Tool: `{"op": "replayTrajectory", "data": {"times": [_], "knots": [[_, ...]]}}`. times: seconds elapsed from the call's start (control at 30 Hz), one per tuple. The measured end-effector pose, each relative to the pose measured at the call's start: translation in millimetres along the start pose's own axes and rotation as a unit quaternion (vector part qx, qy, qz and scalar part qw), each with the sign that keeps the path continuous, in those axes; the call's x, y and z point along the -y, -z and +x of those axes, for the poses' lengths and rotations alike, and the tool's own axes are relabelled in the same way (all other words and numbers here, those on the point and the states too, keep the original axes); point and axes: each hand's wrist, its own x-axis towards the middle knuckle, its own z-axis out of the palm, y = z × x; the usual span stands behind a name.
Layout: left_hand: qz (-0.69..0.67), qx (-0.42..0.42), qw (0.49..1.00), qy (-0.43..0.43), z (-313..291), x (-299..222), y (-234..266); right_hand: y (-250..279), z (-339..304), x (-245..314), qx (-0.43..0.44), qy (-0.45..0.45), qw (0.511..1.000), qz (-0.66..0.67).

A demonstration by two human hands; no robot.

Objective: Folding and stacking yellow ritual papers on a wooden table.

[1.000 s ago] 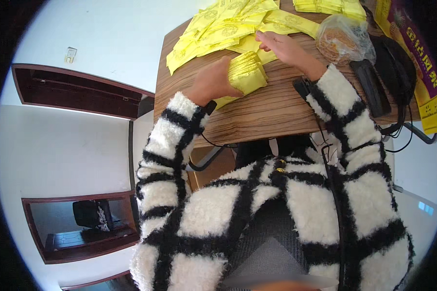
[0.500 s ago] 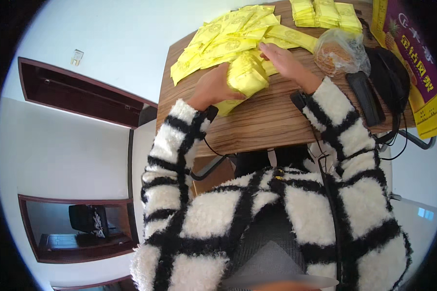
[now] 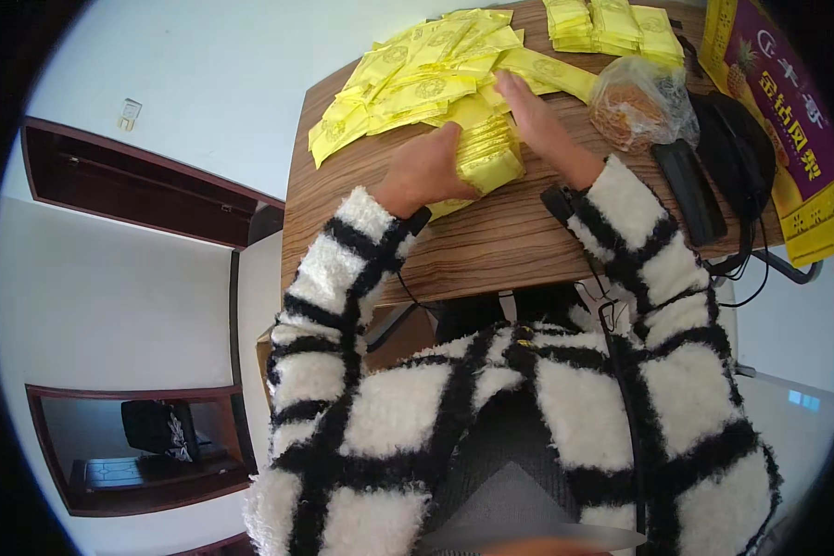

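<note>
My left hand is closed around a thick stack of yellow packets, whose layered edges face upward and to the right. On the stack's right side, my right hand is held flat with its fingers stretched out and pressed together. Whether its palm touches the stack I cannot tell. Just beyond both hands a loose heap of the same yellow packets spreads across the wooden table, each with a round printed mark.
Several neat stacks of yellow packets stand at the far right. Nearer are a clear plastic bag with something brownish inside, a long black case and a dark soft object. A purple and yellow printed bag lines the right edge.
The stack in my left hand has turned so that its layered edges now show. My right hand has shifted slightly, staying beside the stack.
</note>
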Motion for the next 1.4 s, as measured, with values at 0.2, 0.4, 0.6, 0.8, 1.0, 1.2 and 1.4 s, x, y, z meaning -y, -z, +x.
{"op": "replayTrajectory", "data": {"times": [0.2,0.4,0.6,0.8,1.0,1.2,1.4], "knots": [[0.015,0.024,1.000,-0.007,10.3,-1.9,-0.1,-6.1,17.0,-63.1,-0.017,0.090,0.995,-0.050],[0.033,0.005,0.999,-0.015,11.2,-1.9,-3.2,-8.7,22.2,-48.4,0.067,-0.107,0.975,0.181],[0.038,0.050,0.998,0.025,9.6,-2.0,-1.9,-13.7,-0.6,-13.0,0.061,-0.110,0.977,0.171],[-0.067,-0.093,0.993,-0.032,4.2,22.3,13.1,5.4,11.4,-15.8,-0.104,-0.139,0.978,0.112],[-0.730,-0.022,0.683,0.003,-13.5,42.7,-3.9,-3.3,3.8,-2.9,-0.055,-0.080,0.979,0.178],[-0.836,-0.034,0.547,-0.023,-7.3,43.9,-34.1,-12.1,-6.3,24.6,0.060,-0.025,0.987,0.144],[-0.873,0.000,0.480,-0.082,-2.5,31.9,-38.5,-12.7,-12.0,25.6,0.063,0.008,0.991,0.114]]}}
